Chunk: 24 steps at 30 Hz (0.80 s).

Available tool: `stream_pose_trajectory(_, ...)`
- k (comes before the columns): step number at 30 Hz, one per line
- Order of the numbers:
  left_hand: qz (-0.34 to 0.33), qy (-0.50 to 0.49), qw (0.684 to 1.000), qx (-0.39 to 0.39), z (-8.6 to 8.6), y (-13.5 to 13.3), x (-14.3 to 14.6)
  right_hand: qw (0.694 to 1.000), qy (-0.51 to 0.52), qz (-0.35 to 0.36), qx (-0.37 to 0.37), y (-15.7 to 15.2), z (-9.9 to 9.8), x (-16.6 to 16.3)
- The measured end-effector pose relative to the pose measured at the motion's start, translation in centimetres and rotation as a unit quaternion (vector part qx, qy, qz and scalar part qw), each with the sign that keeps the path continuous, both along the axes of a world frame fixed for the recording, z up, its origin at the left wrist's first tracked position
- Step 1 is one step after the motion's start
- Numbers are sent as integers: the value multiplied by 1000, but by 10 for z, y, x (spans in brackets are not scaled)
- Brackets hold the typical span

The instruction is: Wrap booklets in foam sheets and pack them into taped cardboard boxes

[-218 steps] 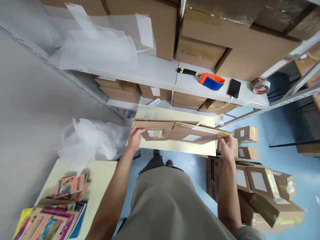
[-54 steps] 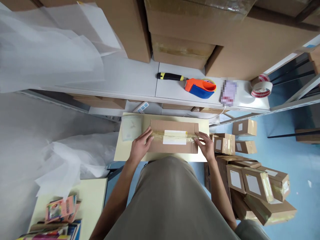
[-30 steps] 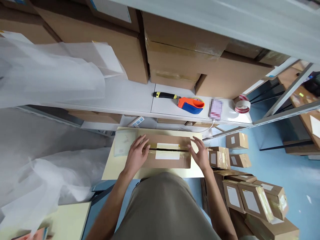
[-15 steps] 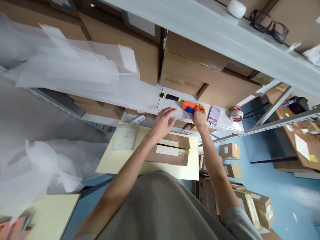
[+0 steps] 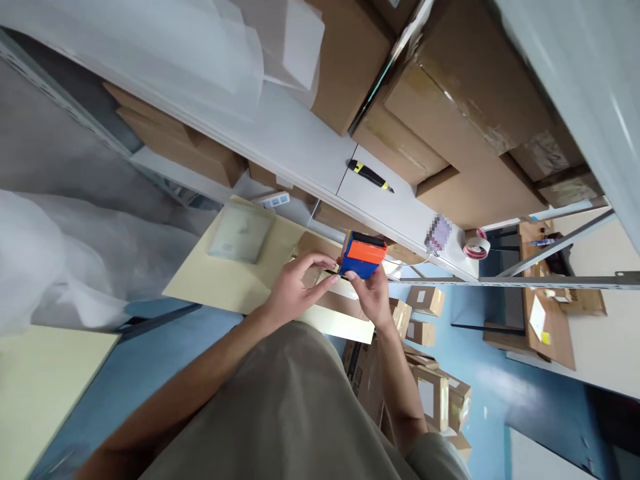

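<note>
My right hand [image 5: 373, 297] is closed around an orange and blue tape dispenser [image 5: 365, 257], held above the cardboard box in front of me. My left hand [image 5: 297, 283] is beside the dispenser's left edge, thumb and forefinger apart and bent towards it. Whether those fingertips touch it I cannot make out. Below the hands, a brown cardboard box [image 5: 345, 305] with a white label lies on a pale yellow board [image 5: 265, 273], partly hidden by my hands. A flat clear plastic packet [image 5: 241, 230] rests on the board's left part.
On the white shelf [image 5: 300, 147] lie a black and yellow utility knife [image 5: 370, 175], a blurred phone [image 5: 439, 233] and tape rolls [image 5: 477, 247]. Large cartons [image 5: 490, 160] stand behind. White foam wrap [image 5: 95, 260] hangs at left. Several boxes [image 5: 425, 300] sit on the blue floor, right.
My right hand has lifted the tape dispenser off the shelf and brought it towards me over the box. My left hand has come down from the shelf edge to beside it. The view has tilted.
</note>
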<state>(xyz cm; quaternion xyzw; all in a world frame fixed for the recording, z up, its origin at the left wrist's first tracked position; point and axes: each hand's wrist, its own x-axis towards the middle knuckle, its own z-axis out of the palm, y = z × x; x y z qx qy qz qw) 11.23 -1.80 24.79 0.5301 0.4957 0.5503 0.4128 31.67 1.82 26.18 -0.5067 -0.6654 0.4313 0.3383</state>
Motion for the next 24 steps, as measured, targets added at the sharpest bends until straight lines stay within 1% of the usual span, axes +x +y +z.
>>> stream_pose_trajectory(4,-3,2,1000,-9,1,-15,-19,999,-1,33,-12,-15,0,-19)
stream_pose_trajectory(8,-17,4,1000,6,-4,-27,-34,998,-13,53,-30,-27,0,-36)
stream_pose_trajectory(10,-34,2,999,8,-8,-33,-42,998,-22,60,-28,-32,-1,-43)
stream_pose_trajectory(13,-70,-13,997,-20,-10,-36,-61,996,-58,61,-23,-38,2,-51)
stream_pose_trajectory(16,-70,-52,995,-48,-5,-31,-88,990,-110,77,-43,-42,10,-54)
stream_pose_trajectory(18,-64,-80,993,-59,2,-22,-107,983,-142,98,-61,-45,17,-54)
stream_pose_trajectory(19,-72,-86,992,-65,6,-16,-116,979,-158,109,-68,-46,20,-53)
stream_pose_trajectory(21,-109,-81,987,-82,15,-6,-130,970,-188,132,-78,-47,27,-54)
stream_pose_trajectory(24,-174,-62,978,-102,22,6,-141,957,-227,160,-80,-47,36,-58)
